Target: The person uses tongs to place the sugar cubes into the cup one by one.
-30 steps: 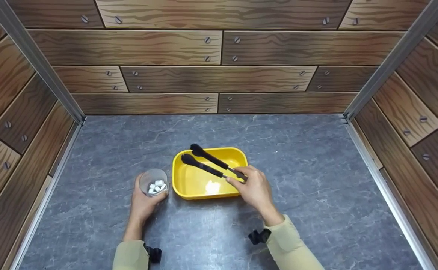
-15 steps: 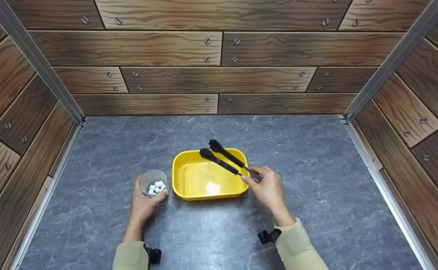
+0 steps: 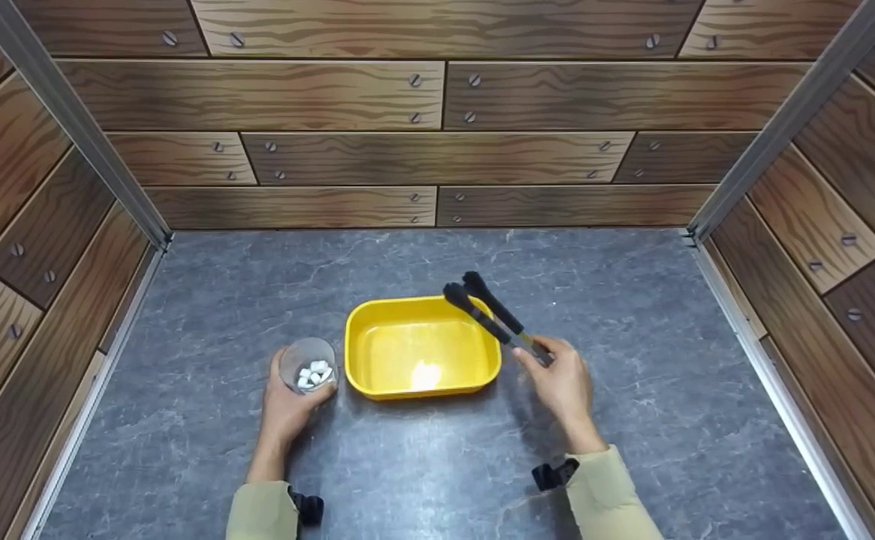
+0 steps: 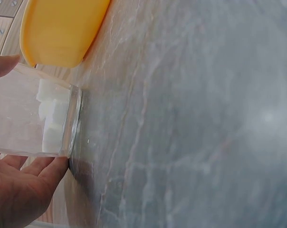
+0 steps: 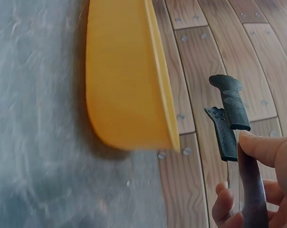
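My left hand (image 3: 287,401) grips a clear glass (image 3: 307,352) standing on the grey surface. Several white cubes (image 4: 53,116) lie at the bottom of the glass, seen through its side in the left wrist view. Between thumb and fingers my right hand (image 3: 561,379) holds a pair of tongs (image 3: 494,319) with black tips and metal arms. Their tips are spread apart, with nothing between them, above the far right corner of a yellow tub (image 3: 400,394). Nothing is visible inside the tub.
Wood-patterned panels (image 3: 347,97) wall in the grey surface (image 3: 257,277) at the back and both sides. Metal rails (image 3: 775,435) run along the side edges.
My right hand has moved right with the tongs, carrying their tips from over the tub's left part to its far right corner. The left hand and glass have stayed put.
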Motion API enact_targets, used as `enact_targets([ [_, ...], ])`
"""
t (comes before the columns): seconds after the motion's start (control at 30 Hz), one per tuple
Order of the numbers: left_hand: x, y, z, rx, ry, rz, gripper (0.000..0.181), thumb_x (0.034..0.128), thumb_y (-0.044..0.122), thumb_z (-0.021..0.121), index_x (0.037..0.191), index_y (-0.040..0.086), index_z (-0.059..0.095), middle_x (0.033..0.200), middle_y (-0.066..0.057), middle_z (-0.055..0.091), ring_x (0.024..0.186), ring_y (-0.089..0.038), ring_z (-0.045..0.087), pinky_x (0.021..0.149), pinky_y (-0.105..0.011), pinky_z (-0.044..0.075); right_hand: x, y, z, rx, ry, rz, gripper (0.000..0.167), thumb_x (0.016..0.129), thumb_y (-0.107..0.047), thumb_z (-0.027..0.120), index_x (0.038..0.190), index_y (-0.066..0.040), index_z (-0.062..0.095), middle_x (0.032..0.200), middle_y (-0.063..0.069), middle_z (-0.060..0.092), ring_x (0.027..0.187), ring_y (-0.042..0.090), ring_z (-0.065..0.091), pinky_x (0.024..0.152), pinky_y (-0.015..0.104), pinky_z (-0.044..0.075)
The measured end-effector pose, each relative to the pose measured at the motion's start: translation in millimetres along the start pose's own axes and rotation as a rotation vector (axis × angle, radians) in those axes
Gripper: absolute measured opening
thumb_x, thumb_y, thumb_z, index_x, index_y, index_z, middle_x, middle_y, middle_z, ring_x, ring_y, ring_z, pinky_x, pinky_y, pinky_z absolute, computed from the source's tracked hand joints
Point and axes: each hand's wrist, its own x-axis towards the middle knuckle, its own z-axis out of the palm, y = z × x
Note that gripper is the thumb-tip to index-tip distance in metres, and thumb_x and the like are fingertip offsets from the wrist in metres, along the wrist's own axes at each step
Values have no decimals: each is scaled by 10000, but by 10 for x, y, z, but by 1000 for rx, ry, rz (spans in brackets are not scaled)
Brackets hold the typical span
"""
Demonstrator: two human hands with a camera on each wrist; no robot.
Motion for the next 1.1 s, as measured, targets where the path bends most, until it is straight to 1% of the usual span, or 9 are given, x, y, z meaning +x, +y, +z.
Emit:
enact_targets([
  [0.07, 2, 1, -3, 1, -5, -4, 1074, 697, 174, 867, 1539, 79, 208, 1476, -258, 350, 1303, -390, 393, 1053, -523, 356, 5, 63, -28, -27, 15, 16, 416, 874, -316, 758, 1172, -30, 706, 1087, 158, 674, 903, 283, 660, 708, 436, 542],
  [0.27, 7, -4, -3, -4, -12, -1, 1080, 696, 163, 870, 1539, 69, 202, 1472, -267, 353, 1302, -395, 396, 1053, -525, 357, 17, 234, -104, -43, 35, 81, 437, 894, -336, 733, 1218, -47, 685, 1140, 181, 659, 957, 324, 649, 762, 484, 530],
  [0.43, 6, -4, 3, -14, -5, 16, 1062, 693, 147, 871, 1530, 62, 223, 1458, -267, 375, 1289, -390, 412, 1049, -507, 362, 9, 380, -159, -72, 56, 115, 426, 891, -328, 737, 1222, -65, 686, 1155, 180, 660, 972, 347, 641, 766, 504, 515],
  [0.57, 2, -5, -3, -13, -4, 15, 1063, 700, 160, 869, 1534, 65, 218, 1463, -269, 369, 1292, -392, 407, 1048, -515, 362, 0, 497, -178, -104, 57, 145, 441, 891, -345, 731, 1232, -70, 680, 1156, 174, 659, 960, 343, 640, 740, 499, 516],
  [0.83, -2, 1, -7, -13, -7, 11, 1057, 706, 168, 864, 1536, 75, 216, 1470, -267, 361, 1297, -391, 400, 1055, -521, 354, -35, 664, -190, -164, 20, 201, 479, 902, -386, 707, 1264, -77, 660, 1206, 181, 641, 974, 364, 641, 748, 521, 517],
  [1.0, -1, -1, -5, -19, -9, 4, 1062, 704, 165, 865, 1537, 72, 212, 1476, -264, 352, 1303, -388, 392, 1060, -521, 345, -44, 730, -186, -183, 8, 220, 502, 904, -388, 704, 1275, -54, 647, 1236, 207, 624, 1000, 394, 631, 764, 540, 515],
  [1.1, 2, 1, 2, -26, -10, -7, 1067, 703, 175, 867, 1539, 82, 211, 1482, -255, 345, 1308, -381, 386, 1061, -518, 344, -47, 756, -192, -191, 2, 235, 510, 900, -392, 707, 1281, -59, 644, 1247, 207, 620, 995, 390, 631, 741, 536, 519],
])
